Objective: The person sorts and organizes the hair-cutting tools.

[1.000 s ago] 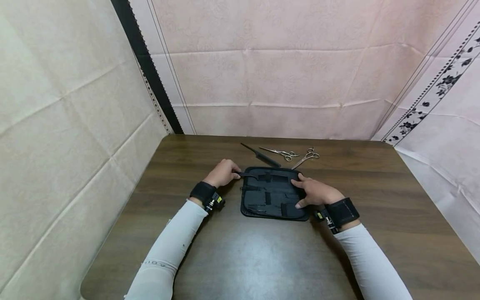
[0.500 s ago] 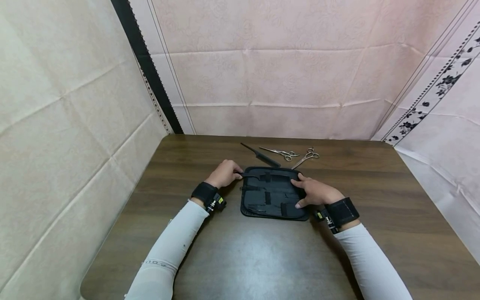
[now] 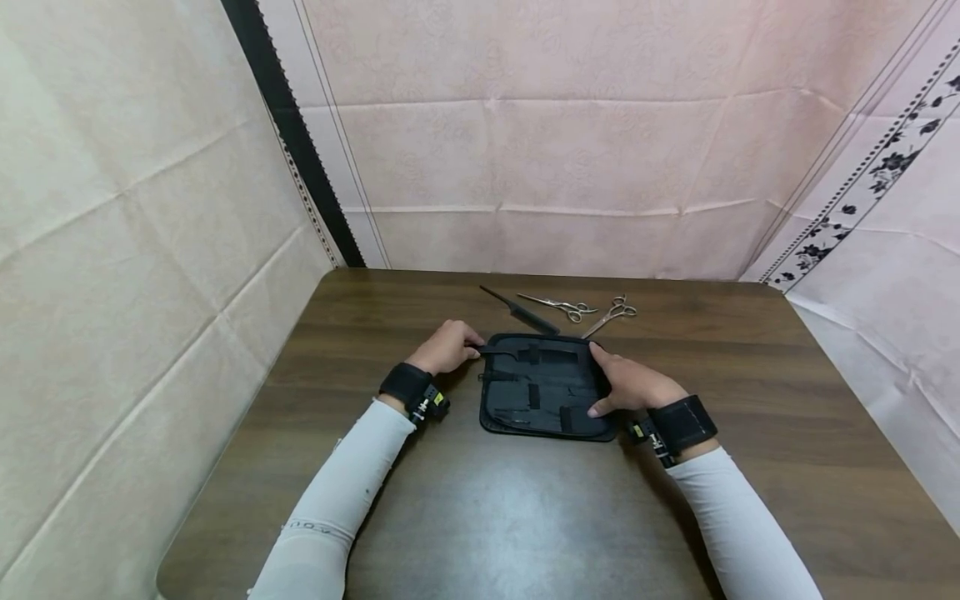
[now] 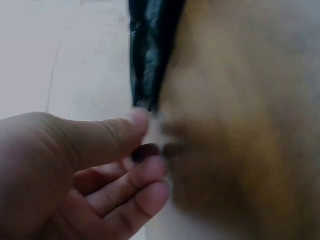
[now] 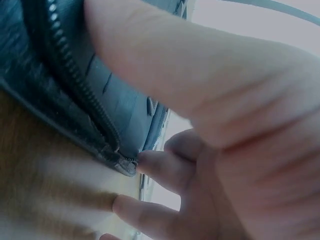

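Note:
The black zippered tool case (image 3: 551,387) lies on the table, its inner side with elastic loops and slots facing up. At its upper left corner my left hand (image 3: 447,346) pinches a black strap (image 3: 495,350) between thumb and fingers. In the left wrist view the shiny strap (image 4: 147,60) narrows toward the thumb (image 4: 135,120). My right hand (image 3: 630,383) rests spread on the case's right side. In the right wrist view its thumb (image 5: 150,55) lies over the inner panel, and a fingertip touches the corner beside the zipper (image 5: 75,75).
Behind the case lie a black comb (image 3: 532,318), a pair of scissors (image 3: 558,307) and a second pair of scissors (image 3: 611,315), whose tip is near the case's top edge. Pale patterned cloth (image 3: 585,167) hangs beyond the wooden table (image 3: 420,517).
The right hand's fingers have shifted: one that lay spread on the case's upper right part has drawn back toward the edge. The left hand keeps its pinch with barely any movement.

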The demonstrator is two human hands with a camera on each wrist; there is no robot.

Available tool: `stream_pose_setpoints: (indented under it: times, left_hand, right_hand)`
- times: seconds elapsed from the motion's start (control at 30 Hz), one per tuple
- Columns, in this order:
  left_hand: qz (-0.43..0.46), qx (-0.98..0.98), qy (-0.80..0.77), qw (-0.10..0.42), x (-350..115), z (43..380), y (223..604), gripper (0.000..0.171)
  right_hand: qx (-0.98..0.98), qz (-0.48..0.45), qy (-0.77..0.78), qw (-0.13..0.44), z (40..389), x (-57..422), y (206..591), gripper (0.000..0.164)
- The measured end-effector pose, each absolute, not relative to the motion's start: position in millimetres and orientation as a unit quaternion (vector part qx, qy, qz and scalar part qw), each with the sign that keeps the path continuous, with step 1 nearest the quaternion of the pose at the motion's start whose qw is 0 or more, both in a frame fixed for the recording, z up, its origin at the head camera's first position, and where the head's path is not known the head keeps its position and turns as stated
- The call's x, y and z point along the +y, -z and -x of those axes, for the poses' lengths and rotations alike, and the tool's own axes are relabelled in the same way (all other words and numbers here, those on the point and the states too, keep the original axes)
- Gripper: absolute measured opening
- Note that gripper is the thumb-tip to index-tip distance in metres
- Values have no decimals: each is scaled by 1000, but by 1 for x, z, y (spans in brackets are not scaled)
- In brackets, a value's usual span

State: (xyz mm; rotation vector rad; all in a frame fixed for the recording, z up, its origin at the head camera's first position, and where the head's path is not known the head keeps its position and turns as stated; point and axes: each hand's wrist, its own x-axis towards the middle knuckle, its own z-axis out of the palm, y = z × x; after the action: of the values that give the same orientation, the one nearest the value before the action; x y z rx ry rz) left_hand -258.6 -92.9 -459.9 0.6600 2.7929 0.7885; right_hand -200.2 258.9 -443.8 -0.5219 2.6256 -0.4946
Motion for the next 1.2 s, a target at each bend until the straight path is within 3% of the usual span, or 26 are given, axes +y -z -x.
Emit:
stream_pose_setpoints:
  times: [0.33,0.63,1.2]
  left_hand:
    - [-215,940,-248,90,-100,262,460,27]
    - [-203,942,-250,92,-98,262,460,26]
    - [-202,944,-245,89,-96,262,460,27]
  right_hand:
    - [935,199,205,211,203,267,445,129]
    - [924,211,214,236,209,291,443,114]
    - [930,210,182,239,207,285,441,110]
